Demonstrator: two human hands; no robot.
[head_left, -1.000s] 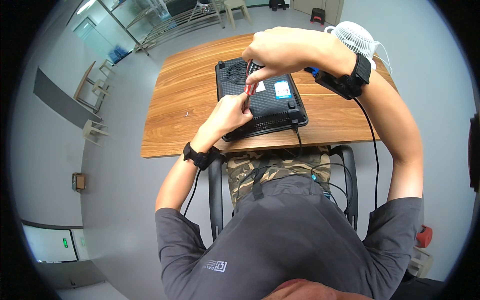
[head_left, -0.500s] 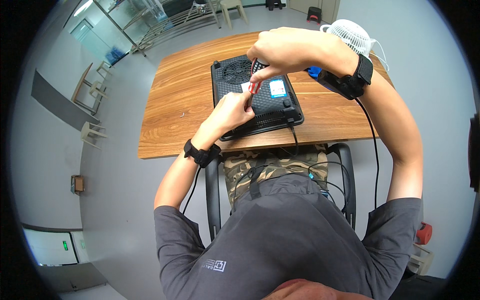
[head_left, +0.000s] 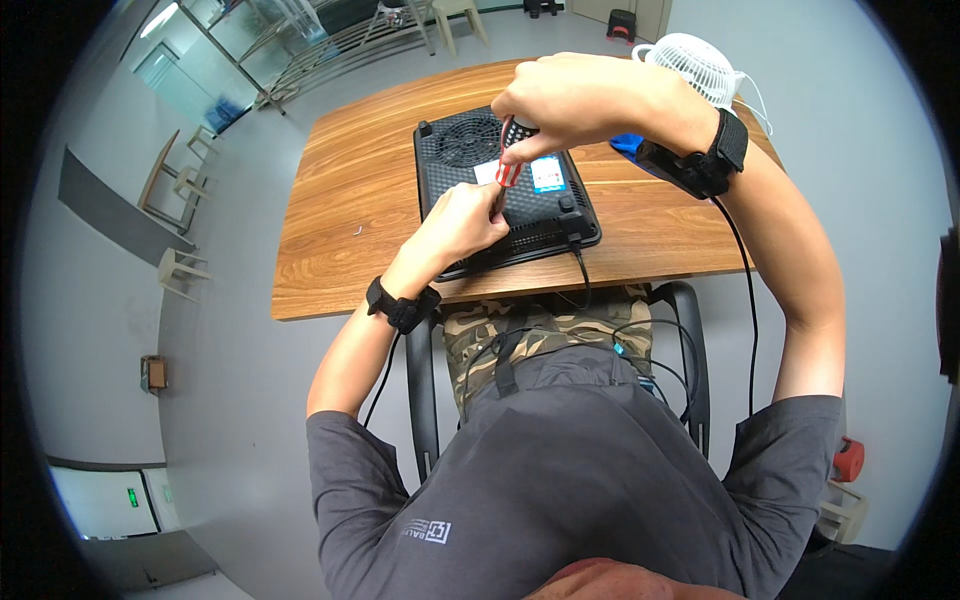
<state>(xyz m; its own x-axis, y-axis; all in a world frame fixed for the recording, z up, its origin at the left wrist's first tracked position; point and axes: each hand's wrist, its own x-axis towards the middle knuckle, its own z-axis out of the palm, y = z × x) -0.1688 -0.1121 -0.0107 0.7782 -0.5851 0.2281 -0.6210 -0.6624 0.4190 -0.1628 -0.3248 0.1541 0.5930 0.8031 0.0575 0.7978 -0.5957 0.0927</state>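
An induction cooker (head_left: 545,207) lies bottom up on the table, its round fan vent, feet and labels facing me. Over it, my right hand (head_left: 560,100) is closed from above around the handle of a screwdriver (head_left: 508,173) with red and white stripes. The screwdriver stands nearly upright, pointing down at the cooker. My left hand (head_left: 465,222) rests low at the cooker's near left part, its fingers pinched around the dark shaft. The tip is hidden behind those fingers. A black power cord (head_left: 583,270) leaves the cooker's near edge.
On the wooden table (head_left: 330,190), a small white fan (head_left: 692,68) stands at the far right, near a blue object (head_left: 627,143) partly covered by my right forearm. One tiny pale piece (head_left: 358,231) lies left of the cooker. Cables run from both wrist straps.
The view has shifted slightly, so the table and cooker appear a little farther left. Both hands keep the same grip on the screwdriver.
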